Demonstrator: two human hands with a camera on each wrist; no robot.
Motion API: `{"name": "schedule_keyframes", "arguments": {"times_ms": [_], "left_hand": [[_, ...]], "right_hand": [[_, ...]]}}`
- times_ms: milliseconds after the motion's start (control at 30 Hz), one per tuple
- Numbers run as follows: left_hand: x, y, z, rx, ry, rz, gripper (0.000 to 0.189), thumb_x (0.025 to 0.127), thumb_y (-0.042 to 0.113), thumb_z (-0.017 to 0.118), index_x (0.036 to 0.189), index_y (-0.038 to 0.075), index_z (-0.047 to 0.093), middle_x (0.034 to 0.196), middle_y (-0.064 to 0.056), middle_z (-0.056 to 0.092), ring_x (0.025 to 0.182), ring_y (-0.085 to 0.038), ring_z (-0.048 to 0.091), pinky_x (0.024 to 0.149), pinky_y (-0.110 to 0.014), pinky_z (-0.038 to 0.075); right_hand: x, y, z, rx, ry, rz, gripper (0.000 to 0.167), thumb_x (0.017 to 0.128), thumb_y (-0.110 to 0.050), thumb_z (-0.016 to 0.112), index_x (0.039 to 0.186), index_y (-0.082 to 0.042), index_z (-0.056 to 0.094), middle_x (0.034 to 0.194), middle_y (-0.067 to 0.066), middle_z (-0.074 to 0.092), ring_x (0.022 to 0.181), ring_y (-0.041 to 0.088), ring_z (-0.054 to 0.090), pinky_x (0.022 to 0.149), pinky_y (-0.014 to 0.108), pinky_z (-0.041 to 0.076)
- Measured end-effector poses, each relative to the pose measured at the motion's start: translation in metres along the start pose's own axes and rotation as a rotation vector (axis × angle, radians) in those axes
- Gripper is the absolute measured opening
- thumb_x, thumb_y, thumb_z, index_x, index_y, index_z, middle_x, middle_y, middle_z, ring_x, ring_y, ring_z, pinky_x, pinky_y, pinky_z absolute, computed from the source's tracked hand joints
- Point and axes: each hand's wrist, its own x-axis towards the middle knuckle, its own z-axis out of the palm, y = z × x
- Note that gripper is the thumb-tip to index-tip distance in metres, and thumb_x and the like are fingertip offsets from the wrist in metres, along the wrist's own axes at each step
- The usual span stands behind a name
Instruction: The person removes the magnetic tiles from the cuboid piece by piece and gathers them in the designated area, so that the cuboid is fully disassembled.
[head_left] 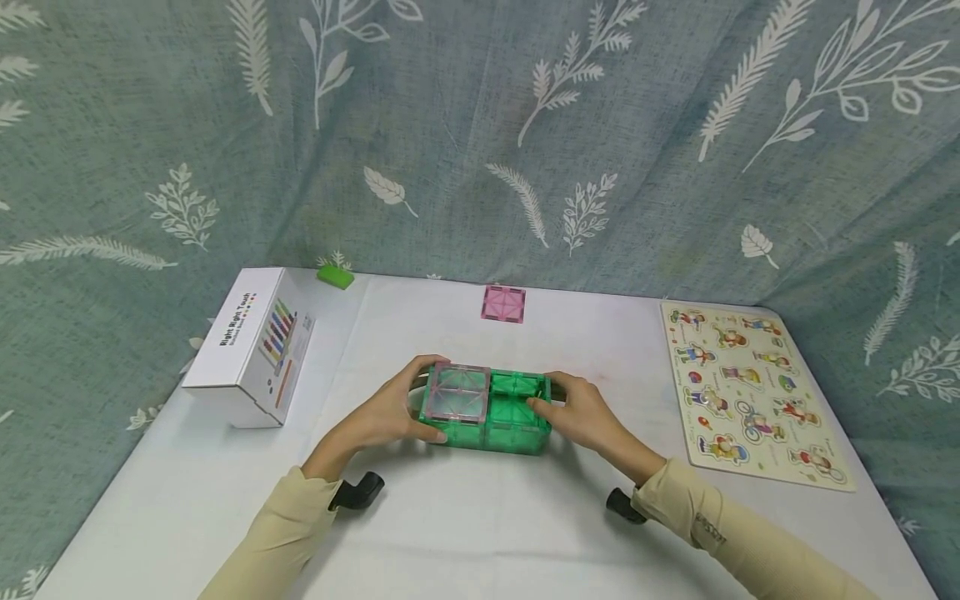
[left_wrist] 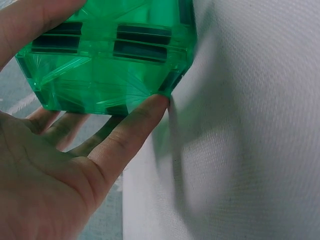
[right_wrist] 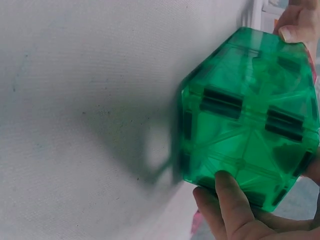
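Note:
A box of green see-through magnetic tiles (head_left: 480, 436) sits on the table, two squares wide. Its left half is topped by a pink magnetic tile (head_left: 459, 392); over the right half the top is uncovered, so the inside shows. My left hand (head_left: 386, 412) grips the box's left end, thumb at the lower front corner and fingers toward the back. At the other end, my right hand (head_left: 588, 412) holds the box with its thumb over the top edge. Fingers (right_wrist: 232, 200) press the green end wall in the right wrist view.
Behind the box lies another pink magnetic tile (head_left: 503, 304). A white carton (head_left: 247, 346) stands at the left, with a green block (head_left: 335, 277) near the curtain. On the right lies a wooden picture puzzle board (head_left: 750, 392). A patterned curtain (head_left: 450, 150) borders the table.

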Motion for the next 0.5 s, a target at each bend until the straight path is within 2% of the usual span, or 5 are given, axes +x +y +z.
{"name": "schedule_keyframes", "arguments": {"times_ms": [133,333,500], "left_hand": [[-0.0005,0.0001,-0.0005,0.003,-0.001,-0.001,0.106,0.067,0.013,0.093,0.152,0.02,0.03,0.16,-0.014,0.034,0.152,-0.048,0.023,0.109,-0.067,0.04],[-0.0002,-0.0001,-0.0002,-0.014,-0.006,-0.012,0.106,0.067,0.011,0.093,0.152,0.02,0.029,0.16,-0.017,0.034,0.152,-0.048,0.023,0.105,-0.063,0.046],[0.0008,-0.0013,-0.0001,-0.018,-0.011,-0.002,0.105,0.068,0.01,0.092,0.151,0.021,0.03,0.16,-0.015,0.034,0.152,-0.048,0.022,0.104,-0.062,0.047]], "right_hand": [[0.0002,0.0,0.0,0.022,-0.005,0.008,0.048,0.095,-0.024,0.066,0.137,-0.002,0.059,0.133,0.019,0.065,0.126,0.039,0.061,0.104,0.056,0.05],[0.0001,0.002,-0.0003,0.054,-0.002,0.035,0.047,0.095,-0.022,0.065,0.138,-0.004,0.059,0.135,0.017,0.065,0.129,0.038,0.06,0.107,0.056,0.048],[-0.0003,0.0059,-0.002,0.071,-0.011,0.051,0.047,0.095,-0.022,0.065,0.138,-0.005,0.059,0.135,0.017,0.065,0.128,0.037,0.061,0.108,0.055,0.048]]}}
